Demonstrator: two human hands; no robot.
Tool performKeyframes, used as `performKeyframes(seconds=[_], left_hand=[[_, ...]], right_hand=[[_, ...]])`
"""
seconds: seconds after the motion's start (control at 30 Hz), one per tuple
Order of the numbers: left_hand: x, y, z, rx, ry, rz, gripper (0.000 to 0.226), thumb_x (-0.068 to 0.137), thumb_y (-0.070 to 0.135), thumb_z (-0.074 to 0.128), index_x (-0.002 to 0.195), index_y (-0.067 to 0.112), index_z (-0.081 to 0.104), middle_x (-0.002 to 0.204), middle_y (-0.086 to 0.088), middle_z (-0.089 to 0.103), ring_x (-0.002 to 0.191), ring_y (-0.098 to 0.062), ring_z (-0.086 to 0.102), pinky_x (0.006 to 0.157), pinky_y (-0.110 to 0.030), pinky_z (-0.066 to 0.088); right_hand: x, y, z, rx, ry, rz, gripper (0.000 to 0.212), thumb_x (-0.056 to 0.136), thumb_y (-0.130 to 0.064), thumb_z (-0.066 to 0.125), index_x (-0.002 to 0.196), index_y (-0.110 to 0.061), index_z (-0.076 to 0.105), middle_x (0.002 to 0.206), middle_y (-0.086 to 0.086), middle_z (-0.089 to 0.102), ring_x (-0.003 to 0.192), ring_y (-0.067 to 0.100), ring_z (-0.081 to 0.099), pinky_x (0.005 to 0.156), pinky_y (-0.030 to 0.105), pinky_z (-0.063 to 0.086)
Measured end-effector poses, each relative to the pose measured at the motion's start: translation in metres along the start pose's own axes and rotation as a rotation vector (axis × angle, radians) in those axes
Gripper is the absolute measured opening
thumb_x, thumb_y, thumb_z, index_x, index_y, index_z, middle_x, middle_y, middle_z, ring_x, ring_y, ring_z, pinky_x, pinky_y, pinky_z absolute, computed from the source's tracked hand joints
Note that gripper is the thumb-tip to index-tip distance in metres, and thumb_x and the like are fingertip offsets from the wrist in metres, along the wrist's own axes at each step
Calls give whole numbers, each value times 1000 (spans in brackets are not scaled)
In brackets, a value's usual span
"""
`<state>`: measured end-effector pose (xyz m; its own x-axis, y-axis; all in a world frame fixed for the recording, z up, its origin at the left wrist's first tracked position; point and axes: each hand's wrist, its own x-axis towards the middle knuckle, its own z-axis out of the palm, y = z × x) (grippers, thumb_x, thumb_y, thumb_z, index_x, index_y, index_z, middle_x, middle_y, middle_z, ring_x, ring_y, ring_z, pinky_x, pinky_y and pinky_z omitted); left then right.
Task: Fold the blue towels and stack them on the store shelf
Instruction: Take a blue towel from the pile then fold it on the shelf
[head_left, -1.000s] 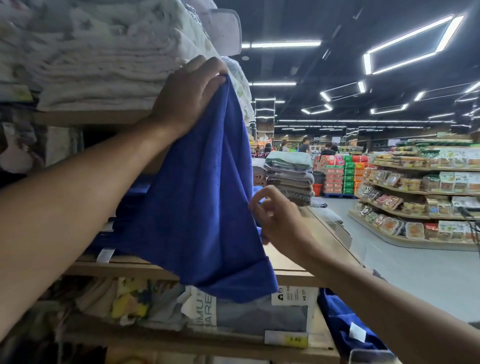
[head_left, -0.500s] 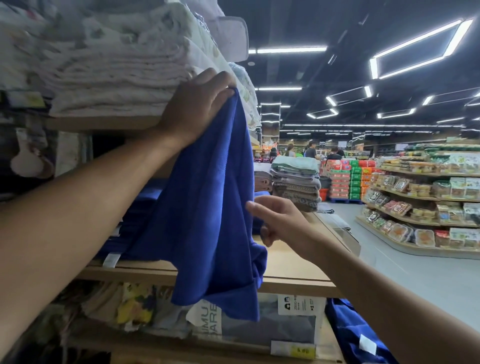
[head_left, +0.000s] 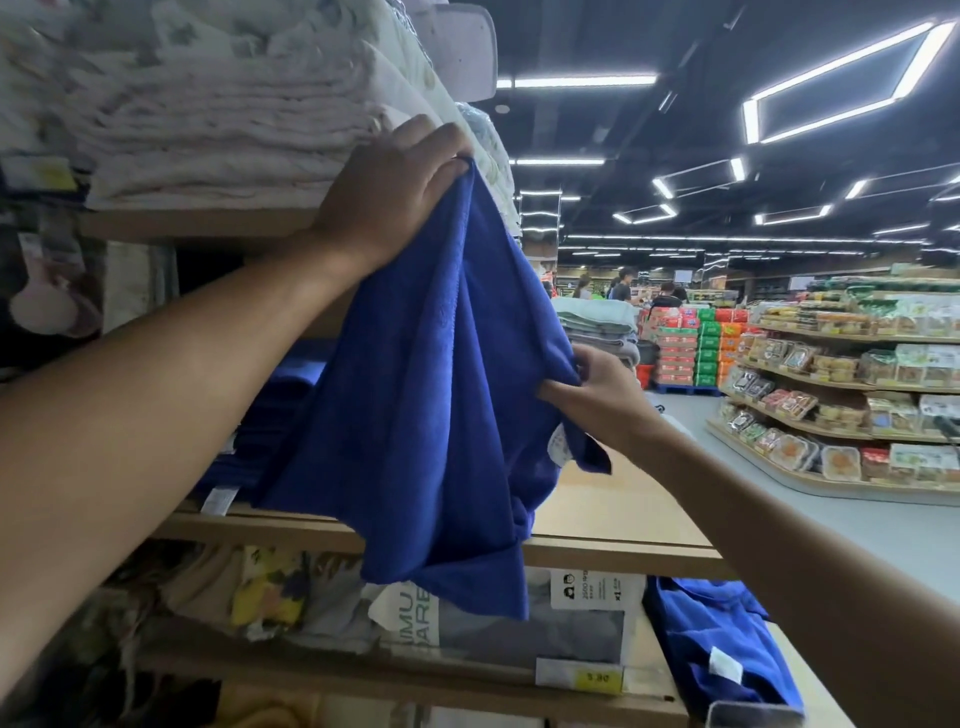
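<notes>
- The right hand (head_left: 602, 400), which half a second ago was beside the towel (head_left: 431, 415) holding nothing, now pinches its loose edge between thumb and fingers and draws it out sideways.
- The left hand (head_left: 395, 197) still grips the top corner, fingers curled round it, up and to the left of the right hand. The towel hangs between them, its lower end in front of the shelf (head_left: 613, 551) edge.
- With two points held, I judge the cloth can be spread for a first fold. It is not folded yet.
- Behind the left forearm sits a stack (head_left: 280, 410) of folded blue towels, likely where this one goes.
- Below the right forearm lies a spare towel (head_left: 717, 639), unfolded.
- White linens (head_left: 218, 119) just above the left hand leave little room to lift higher.
</notes>
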<state>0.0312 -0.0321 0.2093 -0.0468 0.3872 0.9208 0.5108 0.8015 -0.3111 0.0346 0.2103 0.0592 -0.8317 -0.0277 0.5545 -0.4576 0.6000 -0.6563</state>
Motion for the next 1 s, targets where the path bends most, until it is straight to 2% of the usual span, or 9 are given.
performKeyframes(seconds=[0.13,0.23,0.3,0.4,0.53,0.63,0.73,0.83,1.0], left_hand=[[1,-2,2,19,5,-9,27,101,31,46,111,12,63,101,-13,61,93,-38,60,77,-46,49],[2,-3,4,37,-4,-16,27,100,32,45,109,14,62,100,-12,61,89,-38,60,73,-45,48],[3,-2,5,52,-17,-25,27,100,32,44,109,14,61,102,-12,62,88,-38,60,72,-45,48],[5,-1,6,80,-36,-44,27,100,34,41,111,17,60,104,-11,63,87,-39,61,70,-47,48],[5,-1,7,101,-42,-60,28,100,35,40,111,17,59,105,-10,63,88,-38,61,72,-48,49],[5,-2,8,89,-50,-58,28,100,33,40,111,17,60,106,-10,63,90,-36,61,74,-44,47],[6,-3,8,89,-56,-48,28,100,32,40,111,17,60,106,-11,63,91,-34,60,72,-39,41],[5,-3,8,102,-55,-28,28,100,32,39,109,16,60,106,-10,63,90,-34,60,70,-39,40],[4,-4,9,110,-48,-26,27,100,33,40,110,17,60,108,-8,63,92,-34,61,69,-39,40]], right_hand=[[-5,17,-19,-148,10,-6,37,63,-37,56,96,-27,69,86,-9,72,79,11,67,67,30,51],[-18,41,-33,-196,-24,-15,7,76,-28,64,76,-23,70,63,-7,67,60,12,59,58,32,43],[-30,54,-40,-193,-9,-45,17,85,-20,69,69,-25,67,56,-10,63,56,12,55,55,31,39],[-54,55,-42,-94,165,-128,25,84,-15,79,93,-32,62,72,-9,73,60,15,63,55,30,47],[-96,18,-15,185,305,-274,40,77,-21,86,95,-30,51,86,-6,70,63,19,68,48,30,51],[-123,-7,19,236,253,-388,32,79,-35,80,97,-26,55,85,-1,68,56,26,68,44,38,51],[-138,-22,52,107,108,-612,13,95,-28,65,108,-31,65,106,-15,66,61,7,64,53,29,51],[-141,-23,79,-92,-14,-674,44,92,-8,56,127,-34,62,123,-19,59,90,4,67,70,30,56],[-130,-12,111,-439,-41,-423,61,89,-55,53,144,-34,35,128,-12,49,89,18,68,62,40,55]])
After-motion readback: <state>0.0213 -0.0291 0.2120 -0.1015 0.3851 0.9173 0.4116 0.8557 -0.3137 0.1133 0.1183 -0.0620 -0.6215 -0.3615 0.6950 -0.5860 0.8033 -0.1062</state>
